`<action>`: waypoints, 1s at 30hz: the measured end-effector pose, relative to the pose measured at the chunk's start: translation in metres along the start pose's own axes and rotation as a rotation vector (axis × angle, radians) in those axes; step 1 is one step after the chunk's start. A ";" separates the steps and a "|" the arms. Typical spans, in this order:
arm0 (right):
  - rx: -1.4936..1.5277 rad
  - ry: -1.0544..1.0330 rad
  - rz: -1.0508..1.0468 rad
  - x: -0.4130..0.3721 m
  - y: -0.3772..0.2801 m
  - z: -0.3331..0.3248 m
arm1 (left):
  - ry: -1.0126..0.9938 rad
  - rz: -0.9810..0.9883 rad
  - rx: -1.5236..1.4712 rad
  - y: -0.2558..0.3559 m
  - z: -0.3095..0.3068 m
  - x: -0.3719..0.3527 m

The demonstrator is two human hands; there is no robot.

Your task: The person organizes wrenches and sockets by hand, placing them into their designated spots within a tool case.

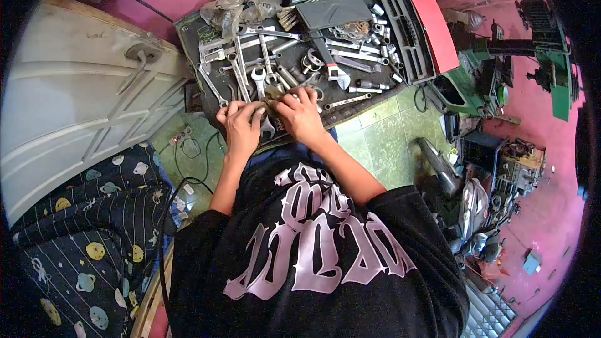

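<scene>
My left hand [243,126] and my right hand [302,116] are close together over the near edge of the tool-covered table. The fingers of both are bent and pinched towards each other. Between them is a small dark brownish piece [270,101], perhaps cloth; the fingers hide most of it. Just beyond the left fingertips lies an open-end wrench [258,76]. Another wrench end [268,129] shows below, between the wrists. An adjustable wrench [339,75] with a red and dark handle rests past my right hand.
The table [388,89] carries several wrenches, sockets [382,28], a caliper [216,54] and a crumpled plastic bag [241,9]. An organizer with a red panel [432,30] stands right, a white door [81,87] left. Engine parts [519,166] and a green machine [469,81] line the right wall.
</scene>
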State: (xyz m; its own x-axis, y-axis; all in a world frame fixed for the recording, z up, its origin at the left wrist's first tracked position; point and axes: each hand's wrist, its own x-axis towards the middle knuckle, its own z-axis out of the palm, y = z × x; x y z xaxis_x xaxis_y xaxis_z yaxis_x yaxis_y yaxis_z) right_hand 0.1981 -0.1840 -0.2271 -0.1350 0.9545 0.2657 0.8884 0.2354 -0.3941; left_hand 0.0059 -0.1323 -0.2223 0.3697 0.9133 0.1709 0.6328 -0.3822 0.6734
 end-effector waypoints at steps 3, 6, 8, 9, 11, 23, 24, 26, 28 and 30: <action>-0.023 0.028 -0.004 -0.002 0.015 0.003 | 0.000 -0.004 0.016 -0.003 0.002 -0.003; -0.111 0.016 0.020 -0.007 0.039 0.006 | 0.002 -0.020 -0.015 -0.005 0.003 -0.004; -0.203 0.003 0.076 -0.007 0.050 0.002 | 0.026 -0.014 0.004 -0.004 0.003 -0.004; -0.194 0.039 0.110 -0.006 0.055 0.002 | 0.027 -0.013 0.002 -0.004 0.004 -0.005; -0.183 0.037 0.180 -0.007 0.058 0.003 | 0.001 -0.061 -0.024 -0.004 0.006 -0.005; -0.045 -0.026 0.013 0.004 -0.002 0.004 | 0.012 -0.140 -0.013 -0.012 0.011 -0.009; -0.053 -0.009 0.012 0.001 0.009 0.006 | 0.011 -0.137 -0.017 -0.011 0.010 -0.010; -0.119 0.005 0.082 -0.004 0.036 0.009 | -0.010 -0.171 -0.018 -0.010 0.009 -0.009; -0.176 -0.047 0.252 -0.007 0.059 0.003 | -0.029 -0.203 -0.021 -0.010 0.009 -0.009; -0.150 -0.014 0.273 -0.008 0.075 -0.003 | 0.005 -0.183 -0.031 -0.012 0.011 -0.009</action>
State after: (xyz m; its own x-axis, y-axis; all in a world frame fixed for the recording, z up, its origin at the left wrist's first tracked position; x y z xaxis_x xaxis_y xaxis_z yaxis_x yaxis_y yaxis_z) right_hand 0.2669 -0.1742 -0.2554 0.1120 0.9815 0.1556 0.9474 -0.0582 -0.3148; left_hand 0.0028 -0.1378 -0.2400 0.2475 0.9677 0.0471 0.6680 -0.2057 0.7152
